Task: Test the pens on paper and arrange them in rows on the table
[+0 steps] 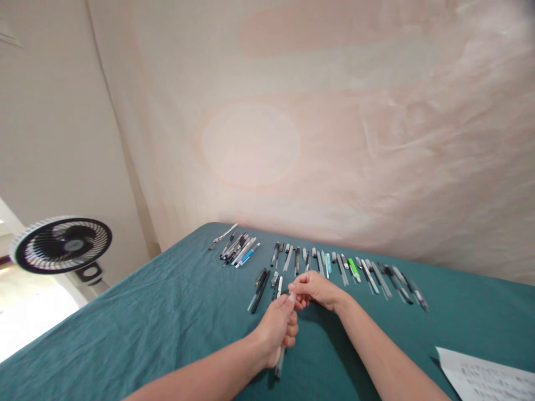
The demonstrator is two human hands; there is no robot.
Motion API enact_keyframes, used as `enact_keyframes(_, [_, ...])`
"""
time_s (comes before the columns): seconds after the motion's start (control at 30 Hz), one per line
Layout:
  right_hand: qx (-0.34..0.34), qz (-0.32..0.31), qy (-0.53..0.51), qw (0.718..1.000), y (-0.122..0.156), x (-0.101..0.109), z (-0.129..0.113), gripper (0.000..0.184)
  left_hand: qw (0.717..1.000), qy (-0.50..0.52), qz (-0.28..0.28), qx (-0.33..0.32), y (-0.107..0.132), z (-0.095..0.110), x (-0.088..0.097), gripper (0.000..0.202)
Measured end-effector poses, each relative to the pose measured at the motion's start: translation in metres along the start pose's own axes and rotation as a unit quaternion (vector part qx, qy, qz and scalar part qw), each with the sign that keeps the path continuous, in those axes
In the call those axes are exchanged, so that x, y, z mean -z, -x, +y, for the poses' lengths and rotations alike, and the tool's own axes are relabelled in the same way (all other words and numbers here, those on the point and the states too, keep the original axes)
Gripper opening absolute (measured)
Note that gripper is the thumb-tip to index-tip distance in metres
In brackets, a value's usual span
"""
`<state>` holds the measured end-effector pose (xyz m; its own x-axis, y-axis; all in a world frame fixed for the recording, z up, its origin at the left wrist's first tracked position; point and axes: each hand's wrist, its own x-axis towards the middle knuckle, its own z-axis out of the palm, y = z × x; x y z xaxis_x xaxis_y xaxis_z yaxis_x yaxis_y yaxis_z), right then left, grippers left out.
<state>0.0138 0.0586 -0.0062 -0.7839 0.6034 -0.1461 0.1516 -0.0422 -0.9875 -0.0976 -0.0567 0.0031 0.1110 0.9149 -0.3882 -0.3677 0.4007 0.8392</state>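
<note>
My left hand (276, 327) is closed in a fist around a pen (280, 367), whose greyish barrel shows below the fist. My right hand (316, 288) meets it from the right, thumb and fingers pinched together at the top of the left fist. Something small and pale shows between the fingertips there; whether it is part of the pen I cannot make out. Just beyond the hands lie a white pen (280, 286) and a short row of dark pens (261, 291) with caps beside them.
A long row of pens and separate caps, including a bright green pen (354, 269), spans the back of the green tablecloth (167, 323). A pile of pens (237, 249) with a blue pen (249, 254) lies back left. Written paper (489, 376) is front right; a fan (62, 245) stands left.
</note>
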Motion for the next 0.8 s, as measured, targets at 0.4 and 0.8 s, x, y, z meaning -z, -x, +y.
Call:
enact_keyframes(0.4, [0.01, 0.004, -0.016, 1.0, 0.0001, 0.0021, -0.0001, 0.033, 0.999, -0.04, -0.002, 0.014, -0.002, 0.0062, 0.0007, 0.034])
enact_keyframes(0.8, [0.019, 0.01, -0.014, 1.0, -0.0016, 0.0012, 0.0012, 0.034, 0.999, -0.04, 0.021, 0.022, -0.001, 0.0086, -0.003, 0.034])
